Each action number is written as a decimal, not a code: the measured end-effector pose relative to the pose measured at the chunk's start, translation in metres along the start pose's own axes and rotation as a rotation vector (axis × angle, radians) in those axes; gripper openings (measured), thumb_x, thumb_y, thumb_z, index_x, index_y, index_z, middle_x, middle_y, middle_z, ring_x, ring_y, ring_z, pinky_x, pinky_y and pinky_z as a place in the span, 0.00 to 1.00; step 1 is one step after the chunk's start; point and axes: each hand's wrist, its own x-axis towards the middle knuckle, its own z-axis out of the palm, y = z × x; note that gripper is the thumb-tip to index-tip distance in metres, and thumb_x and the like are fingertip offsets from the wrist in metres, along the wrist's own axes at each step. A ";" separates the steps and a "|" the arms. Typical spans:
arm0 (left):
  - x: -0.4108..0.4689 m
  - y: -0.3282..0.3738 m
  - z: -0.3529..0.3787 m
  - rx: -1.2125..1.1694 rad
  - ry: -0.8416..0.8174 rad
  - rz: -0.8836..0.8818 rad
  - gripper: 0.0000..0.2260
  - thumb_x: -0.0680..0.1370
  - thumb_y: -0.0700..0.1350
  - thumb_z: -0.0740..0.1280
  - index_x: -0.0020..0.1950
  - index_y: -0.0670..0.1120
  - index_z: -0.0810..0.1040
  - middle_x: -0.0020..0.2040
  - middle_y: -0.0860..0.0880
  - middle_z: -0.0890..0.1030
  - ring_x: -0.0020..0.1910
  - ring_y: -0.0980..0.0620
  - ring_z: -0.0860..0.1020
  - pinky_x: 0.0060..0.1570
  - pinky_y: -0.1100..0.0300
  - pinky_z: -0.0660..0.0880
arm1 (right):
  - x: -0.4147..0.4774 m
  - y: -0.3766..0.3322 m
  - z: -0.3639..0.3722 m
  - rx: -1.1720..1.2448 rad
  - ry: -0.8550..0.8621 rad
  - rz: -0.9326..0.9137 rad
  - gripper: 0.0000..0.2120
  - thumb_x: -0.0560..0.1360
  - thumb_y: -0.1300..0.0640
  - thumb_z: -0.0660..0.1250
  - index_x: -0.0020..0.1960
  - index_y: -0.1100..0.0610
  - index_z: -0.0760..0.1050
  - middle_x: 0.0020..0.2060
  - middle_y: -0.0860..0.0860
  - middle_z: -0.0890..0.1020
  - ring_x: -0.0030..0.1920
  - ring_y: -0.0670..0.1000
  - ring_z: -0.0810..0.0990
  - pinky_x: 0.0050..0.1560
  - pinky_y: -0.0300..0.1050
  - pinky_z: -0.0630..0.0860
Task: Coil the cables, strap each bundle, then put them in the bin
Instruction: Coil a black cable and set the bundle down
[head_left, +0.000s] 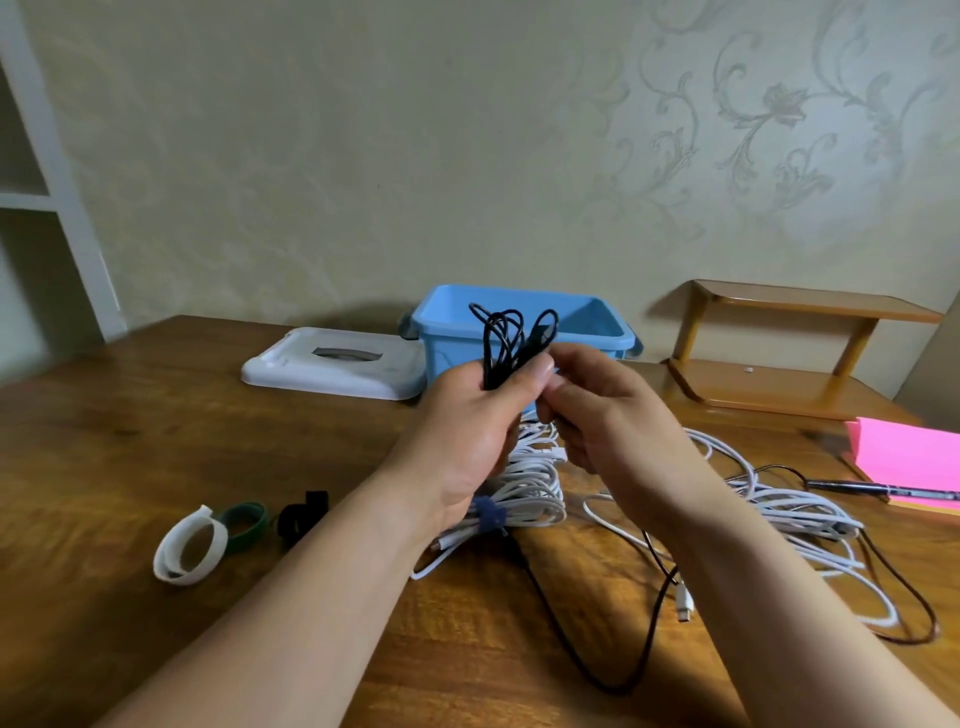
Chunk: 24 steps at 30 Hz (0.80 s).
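Where your left hand (467, 431) grips it, the black cable (511, 338) stands in upright loops above your fist, raised in front of the blue bin (452, 322); its free length trails down onto the table (156, 415). Your right hand (608, 415) meets the left, fingers curled at the base of the loops; whether it pinches the cable cannot be told. Beneath both hands lies a white coiled bundle (530, 488), bound by a blue strap (488, 514). Loose white cable (795, 514) sprawls to the right. At left lie a white strap (189, 545), a green strap (247, 525) and a black strap (301, 517); the white lid (332, 364) rests beside the bin.
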 end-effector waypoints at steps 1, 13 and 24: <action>-0.001 0.000 -0.001 -0.009 -0.009 0.003 0.08 0.85 0.47 0.68 0.52 0.48 0.86 0.26 0.59 0.69 0.23 0.61 0.68 0.21 0.69 0.63 | 0.000 0.000 0.000 0.015 -0.010 -0.006 0.08 0.86 0.59 0.64 0.63 0.58 0.78 0.36 0.50 0.76 0.29 0.44 0.65 0.28 0.37 0.62; 0.010 -0.009 -0.011 0.217 0.080 0.162 0.07 0.83 0.54 0.68 0.46 0.55 0.79 0.31 0.53 0.82 0.30 0.41 0.64 0.27 0.45 0.61 | 0.001 0.007 -0.011 -0.102 -0.057 0.026 0.09 0.83 0.55 0.69 0.54 0.62 0.79 0.34 0.54 0.80 0.30 0.50 0.69 0.30 0.41 0.69; 0.015 -0.015 -0.019 0.423 0.040 0.104 0.06 0.80 0.55 0.66 0.51 0.55 0.81 0.36 0.56 0.82 0.37 0.48 0.78 0.44 0.46 0.77 | -0.003 0.001 0.006 0.122 -0.138 -0.065 0.07 0.82 0.54 0.69 0.47 0.55 0.81 0.32 0.49 0.74 0.33 0.46 0.66 0.33 0.38 0.64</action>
